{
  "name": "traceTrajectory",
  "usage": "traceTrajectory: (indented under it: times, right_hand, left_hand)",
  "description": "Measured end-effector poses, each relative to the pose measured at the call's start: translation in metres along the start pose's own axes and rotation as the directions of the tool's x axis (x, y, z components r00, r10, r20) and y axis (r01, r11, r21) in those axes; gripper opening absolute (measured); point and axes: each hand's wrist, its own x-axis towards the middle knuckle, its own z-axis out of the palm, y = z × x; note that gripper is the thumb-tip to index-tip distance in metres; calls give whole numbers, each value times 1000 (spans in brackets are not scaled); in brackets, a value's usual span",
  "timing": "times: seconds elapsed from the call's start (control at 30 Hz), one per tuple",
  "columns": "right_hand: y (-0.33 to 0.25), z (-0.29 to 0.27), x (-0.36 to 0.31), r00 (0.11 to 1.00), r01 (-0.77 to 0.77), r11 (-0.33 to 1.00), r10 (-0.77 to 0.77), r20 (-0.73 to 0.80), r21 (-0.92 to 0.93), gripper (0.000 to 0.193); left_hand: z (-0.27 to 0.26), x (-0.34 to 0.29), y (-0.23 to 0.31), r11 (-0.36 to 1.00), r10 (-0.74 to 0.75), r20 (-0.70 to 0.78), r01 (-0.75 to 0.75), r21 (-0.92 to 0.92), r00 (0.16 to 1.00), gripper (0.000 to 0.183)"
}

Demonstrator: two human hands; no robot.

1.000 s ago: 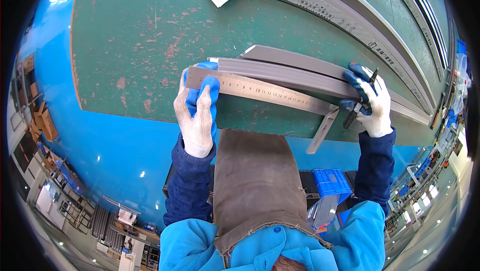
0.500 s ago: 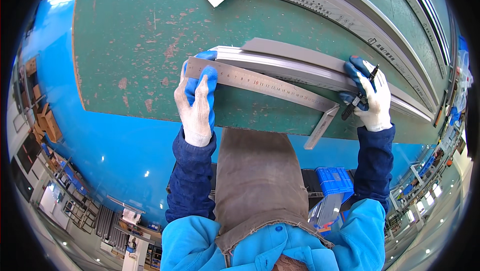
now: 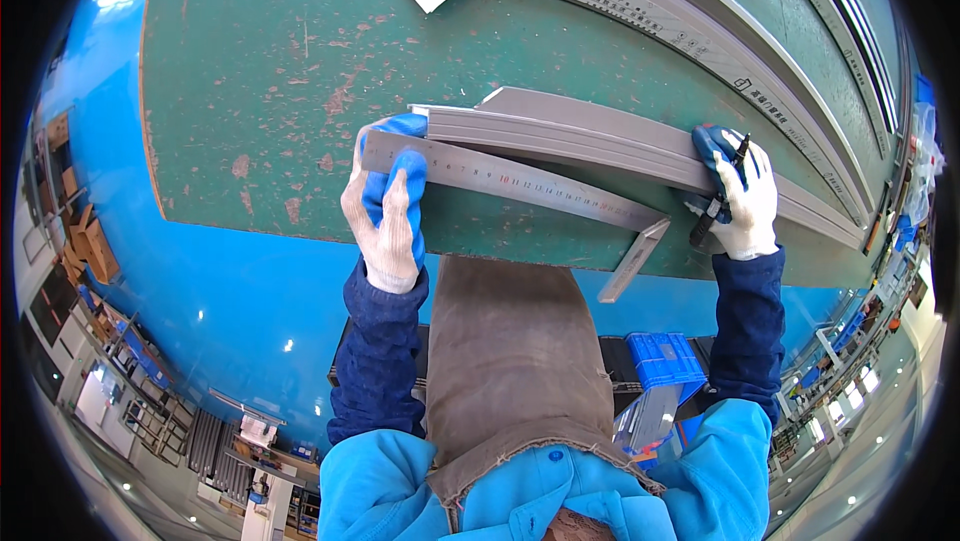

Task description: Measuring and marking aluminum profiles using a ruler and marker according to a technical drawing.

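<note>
1. Left hand (image 3: 388, 226), 10 o'clock: gloved, pinching left end of steel square (image 3: 520, 182).
2. Steel square: blade runs from the pinch toward 4 o'clock, short leg toward 7.
3. Grey profile (image 3: 575, 147): on the blade's 12 o'clock side.
4. Right hand (image 3: 748, 203), 3 o'clock: fingers curled round black marker (image 3: 707, 221), apparently touching grey profile; contact partly hidden.

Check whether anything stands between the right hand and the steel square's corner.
Only the dark pen that the right hand itself holds: its lower end juts out on the side toward the steel square. Nothing else visible stands in that gap.
</note>
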Motion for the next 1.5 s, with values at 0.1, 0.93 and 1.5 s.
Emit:
traceTrajectory:
  times: [0.1, 0.93, 1.5]
  right_hand:
    - [8, 4, -3, 999, 33, 999, -33, -21, -20, 67]
    - [-2, 8, 6, 990, -17, 1000, 15, -140, -12, 60]
    - [20, 9, 36, 971, -43, 992, 14, -238, -115, 57]
  left_hand:
    - [-3, -1, -12, 998, 27, -19, -26, 52, 999, 43]
    - [17, 6, 10, 991, -50, -143, 32, -128, 988, 39]
    - [15, 66, -38, 930, 102, -169, -33, 367, 980, 31]
